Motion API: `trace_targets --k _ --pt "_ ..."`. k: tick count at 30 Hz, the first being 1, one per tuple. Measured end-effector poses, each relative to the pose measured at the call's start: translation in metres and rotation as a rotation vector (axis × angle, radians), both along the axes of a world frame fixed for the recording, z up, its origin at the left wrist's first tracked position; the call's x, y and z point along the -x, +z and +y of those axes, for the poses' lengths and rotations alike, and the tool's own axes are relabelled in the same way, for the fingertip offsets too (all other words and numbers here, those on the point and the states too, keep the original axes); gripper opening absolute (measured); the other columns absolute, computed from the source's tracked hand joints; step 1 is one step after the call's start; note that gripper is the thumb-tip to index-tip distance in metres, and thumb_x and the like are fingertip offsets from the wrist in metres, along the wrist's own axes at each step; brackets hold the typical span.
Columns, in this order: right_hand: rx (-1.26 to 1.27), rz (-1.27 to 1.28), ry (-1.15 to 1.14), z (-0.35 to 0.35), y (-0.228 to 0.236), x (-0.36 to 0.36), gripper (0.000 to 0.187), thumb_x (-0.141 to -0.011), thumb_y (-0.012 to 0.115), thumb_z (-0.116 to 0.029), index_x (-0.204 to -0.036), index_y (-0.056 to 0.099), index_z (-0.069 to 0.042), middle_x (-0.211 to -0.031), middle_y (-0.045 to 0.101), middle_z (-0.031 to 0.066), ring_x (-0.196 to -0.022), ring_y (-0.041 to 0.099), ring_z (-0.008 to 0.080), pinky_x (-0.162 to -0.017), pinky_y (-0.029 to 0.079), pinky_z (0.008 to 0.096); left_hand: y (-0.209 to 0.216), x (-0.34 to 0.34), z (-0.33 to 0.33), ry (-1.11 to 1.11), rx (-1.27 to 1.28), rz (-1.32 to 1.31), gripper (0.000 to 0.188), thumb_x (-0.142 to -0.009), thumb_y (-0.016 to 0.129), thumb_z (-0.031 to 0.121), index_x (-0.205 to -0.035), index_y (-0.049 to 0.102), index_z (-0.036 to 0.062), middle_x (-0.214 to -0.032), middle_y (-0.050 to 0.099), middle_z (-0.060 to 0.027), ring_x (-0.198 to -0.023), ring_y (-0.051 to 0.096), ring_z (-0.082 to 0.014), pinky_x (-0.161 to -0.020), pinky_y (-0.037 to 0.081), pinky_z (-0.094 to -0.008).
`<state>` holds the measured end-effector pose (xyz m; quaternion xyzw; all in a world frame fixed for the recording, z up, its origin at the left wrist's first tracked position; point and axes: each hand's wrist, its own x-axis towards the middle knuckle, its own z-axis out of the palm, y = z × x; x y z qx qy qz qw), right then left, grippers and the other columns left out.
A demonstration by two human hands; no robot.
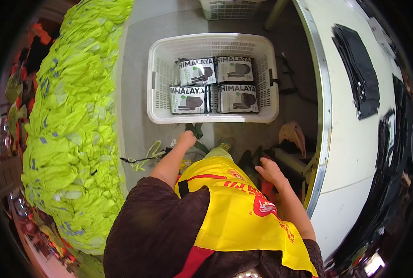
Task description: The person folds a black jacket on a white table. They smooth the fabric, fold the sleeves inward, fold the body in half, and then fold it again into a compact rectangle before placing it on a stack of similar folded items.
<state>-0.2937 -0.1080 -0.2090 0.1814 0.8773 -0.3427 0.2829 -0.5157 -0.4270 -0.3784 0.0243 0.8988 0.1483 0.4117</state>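
- 4 packages point(190, 92) in the white basket point(215, 118): 1 word in large, dark capitals across the top of each; finer print beside the pictures, too small to read;
- yellow apron point(227, 227): red characters, partly folded; 1 red emblem point(264, 206) with white marks; 1 small circled mark nearby; smaller red characters towards the edge

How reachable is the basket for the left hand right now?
Probably yes: the open-topped basket lies ahead of the left hand, with no barrier visible between them; some bending may be needed, as depth is hard to judge.
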Motion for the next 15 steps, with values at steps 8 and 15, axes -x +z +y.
trace_targets --k 8,15 --pt "-0.13 -0.104 -0.454 -0.029 -0.006 -0.163 0.049 -0.08 0.063 -0.027 -0.116 0.054 0.004 -0.112 0.059 0.0242 -0.106 0.056 0.0369 -0.09 0.045 0.0404 0.028 -0.034 0.077 -0.615 -0.004 -0.083 0.031 -0.079 0.055 0.022 -0.103 0.064 0.0054 -0.11 0.061 -0.0178 -0.104 0.057 -0.0343 -0.086 0.047 -0.0441" --pt "0.039 -0.093 -1.015 -0.101 -0.027 -0.306 0.043 -0.08 0.063 -0.028 -0.113 0.057 -0.001 -0.113 0.059 0.0221 -0.107 0.055 0.0357 -0.091 0.044 0.0422 0.052 -0.075 0.193 -1.231 -0.199 0.119 0.03 -0.075 0.061 0.025 -0.094 0.064 0.0022 -0.094 0.063 -0.0229 -0.093 0.06 -0.0386 -0.08 0.048 -0.0446"
